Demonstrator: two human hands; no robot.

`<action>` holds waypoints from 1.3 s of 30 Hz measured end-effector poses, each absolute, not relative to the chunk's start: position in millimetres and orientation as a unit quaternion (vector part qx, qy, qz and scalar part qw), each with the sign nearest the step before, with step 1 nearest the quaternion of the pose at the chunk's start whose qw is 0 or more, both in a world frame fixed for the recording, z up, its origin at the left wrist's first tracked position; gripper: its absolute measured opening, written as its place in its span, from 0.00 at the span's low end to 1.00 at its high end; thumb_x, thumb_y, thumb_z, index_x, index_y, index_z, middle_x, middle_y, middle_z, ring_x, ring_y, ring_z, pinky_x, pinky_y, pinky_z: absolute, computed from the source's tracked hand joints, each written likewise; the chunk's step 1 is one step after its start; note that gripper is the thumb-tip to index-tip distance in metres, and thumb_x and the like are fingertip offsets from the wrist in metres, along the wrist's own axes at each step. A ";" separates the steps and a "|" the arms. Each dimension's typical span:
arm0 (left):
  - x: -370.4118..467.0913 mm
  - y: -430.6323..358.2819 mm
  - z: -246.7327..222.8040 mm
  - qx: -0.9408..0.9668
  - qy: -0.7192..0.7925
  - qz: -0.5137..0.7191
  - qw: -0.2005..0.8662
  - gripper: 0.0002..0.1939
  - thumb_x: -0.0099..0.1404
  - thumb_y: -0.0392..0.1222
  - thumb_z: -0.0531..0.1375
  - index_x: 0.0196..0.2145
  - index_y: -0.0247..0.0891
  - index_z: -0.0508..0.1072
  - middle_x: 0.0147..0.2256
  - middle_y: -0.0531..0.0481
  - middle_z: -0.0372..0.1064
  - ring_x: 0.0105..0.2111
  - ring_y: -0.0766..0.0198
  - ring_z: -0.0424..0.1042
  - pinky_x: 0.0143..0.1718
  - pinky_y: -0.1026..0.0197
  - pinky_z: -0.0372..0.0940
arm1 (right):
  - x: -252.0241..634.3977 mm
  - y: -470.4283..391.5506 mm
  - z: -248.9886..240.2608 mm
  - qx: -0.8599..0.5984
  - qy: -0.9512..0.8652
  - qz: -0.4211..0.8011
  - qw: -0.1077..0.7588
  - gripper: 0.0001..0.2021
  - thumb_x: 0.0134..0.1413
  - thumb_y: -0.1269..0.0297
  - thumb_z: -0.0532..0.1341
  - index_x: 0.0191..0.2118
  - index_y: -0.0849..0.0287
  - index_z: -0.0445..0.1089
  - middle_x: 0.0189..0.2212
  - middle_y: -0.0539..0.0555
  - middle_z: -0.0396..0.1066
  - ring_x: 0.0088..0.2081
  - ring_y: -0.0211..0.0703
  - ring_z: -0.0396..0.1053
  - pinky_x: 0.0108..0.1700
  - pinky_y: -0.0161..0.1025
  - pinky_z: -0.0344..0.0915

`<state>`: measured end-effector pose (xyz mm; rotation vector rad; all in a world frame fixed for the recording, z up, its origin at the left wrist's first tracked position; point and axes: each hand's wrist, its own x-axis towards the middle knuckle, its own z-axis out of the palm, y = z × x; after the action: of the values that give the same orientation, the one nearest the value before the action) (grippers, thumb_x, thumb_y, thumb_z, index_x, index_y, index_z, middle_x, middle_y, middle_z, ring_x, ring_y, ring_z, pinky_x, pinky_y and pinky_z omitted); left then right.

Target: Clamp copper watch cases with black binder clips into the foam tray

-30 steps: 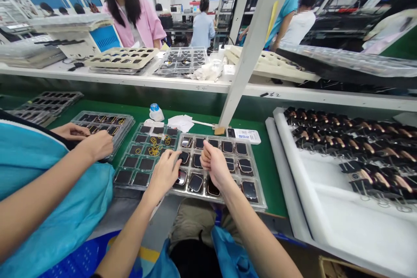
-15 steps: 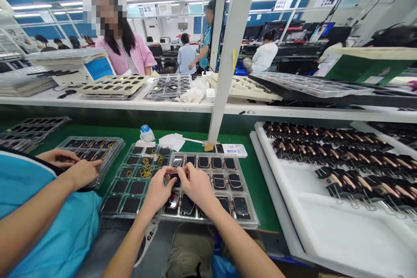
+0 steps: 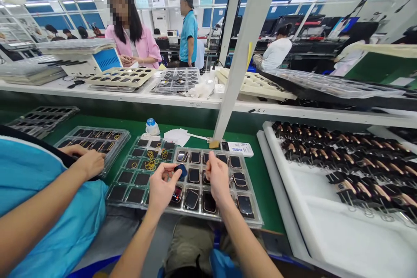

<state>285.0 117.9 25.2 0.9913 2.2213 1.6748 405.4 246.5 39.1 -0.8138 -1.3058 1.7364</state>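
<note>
My left hand (image 3: 163, 186) pinches a small dark square watch screen (image 3: 180, 170) between thumb and fingers, held tilted above a clear compartment tray (image 3: 257, 219). Smartwatch faces with thin metal rims, such as this watch (image 3: 191, 199), lie in the tray's pockets. My right hand (image 3: 219, 178) is over the middle of the same tray, its fingers curled closed; whatever it may hold is hidden. Left of this tray lies another compartment tray (image 3: 125, 203) with dark square pieces and several loose yellow rings (image 3: 150, 164).
A co-worker's hand (image 3: 89, 163) rests by another tray (image 3: 125, 134) at the left. At the right, a white tray (image 3: 352, 230) holds rows of clipped black parts (image 3: 352, 182). A white post (image 3: 239, 61), a capped bottle (image 3: 151, 127) and a white box (image 3: 239, 148) stand behind.
My hands were together over the tray's left part. They have parted, the right moving right, and the dark screen now shows in my left fingers. The view has shifted slightly.
</note>
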 end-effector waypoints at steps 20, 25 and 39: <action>198.8 193.6 11.4 0.589 0.765 0.255 0.053 0.12 0.68 0.38 0.60 0.46 0.36 0.80 0.41 0.44 0.67 0.47 0.51 0.69 0.55 0.48 0.66 | 416.1 267.1 65.8 -0.224 -0.440 0.817 0.299 0.31 0.55 0.40 0.66 0.19 0.55 0.50 0.15 0.41 0.45 0.18 0.30 0.38 0.21 0.34 0.34; 197.3 185.9 31.1 0.611 0.733 0.286 0.084 0.09 0.67 0.35 0.60 0.41 0.35 0.80 0.40 0.47 0.71 0.47 0.55 0.70 0.55 0.52 0.64 | 414.0 271.9 59.3 -0.242 -0.488 0.782 0.302 0.31 0.56 0.36 0.63 0.20 0.53 0.49 0.15 0.41 0.43 0.18 0.32 0.38 0.22 0.35 0.36; 324.7 160.7 73.3 0.420 0.657 0.591 0.206 0.09 0.62 0.45 0.67 0.38 0.39 0.82 0.36 0.46 0.81 0.33 0.59 0.78 0.37 0.58 0.73 | 412.9 247.7 46.9 -0.296 -0.636 0.570 0.428 0.22 0.68 0.47 0.54 0.25 0.55 0.57 0.22 0.46 0.58 0.26 0.39 0.55 0.30 0.37 0.53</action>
<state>324.7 160.7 73.3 1.1711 1.8311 1.6470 412.9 247.7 46.9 -0.7387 -1.5873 1.4241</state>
